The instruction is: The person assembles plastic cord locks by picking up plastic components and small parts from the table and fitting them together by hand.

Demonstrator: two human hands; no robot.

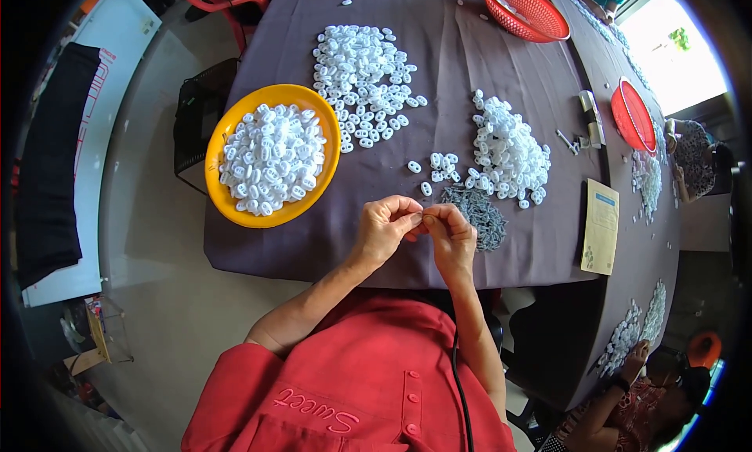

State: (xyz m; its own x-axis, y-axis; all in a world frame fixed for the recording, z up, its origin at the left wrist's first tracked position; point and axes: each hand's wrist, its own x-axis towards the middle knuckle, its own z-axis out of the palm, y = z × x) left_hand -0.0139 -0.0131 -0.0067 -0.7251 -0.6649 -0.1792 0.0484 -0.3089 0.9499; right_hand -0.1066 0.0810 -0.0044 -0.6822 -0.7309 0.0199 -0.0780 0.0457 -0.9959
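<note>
My left hand [381,231] and my right hand [453,239] meet fingertip to fingertip above the near edge of the table. Both are closed in a pinch, and whatever they hold is too small and hidden to name. Right beside my right hand lies a heap of small grey pieces [484,223]. Beyond it rises a pile of white oval pieces with two holes [509,150]. A small cluster of the same white ovals [445,167] sits just past my fingers, with a couple of single ones [414,167] to its left.
A yellow bowl [332,170] full of white pieces stands at the left, before another white pile [356,60]. Red baskets [540,30] stand farther off. A brown envelope [600,229] lies on the right. Other people [627,421] sit along the right side.
</note>
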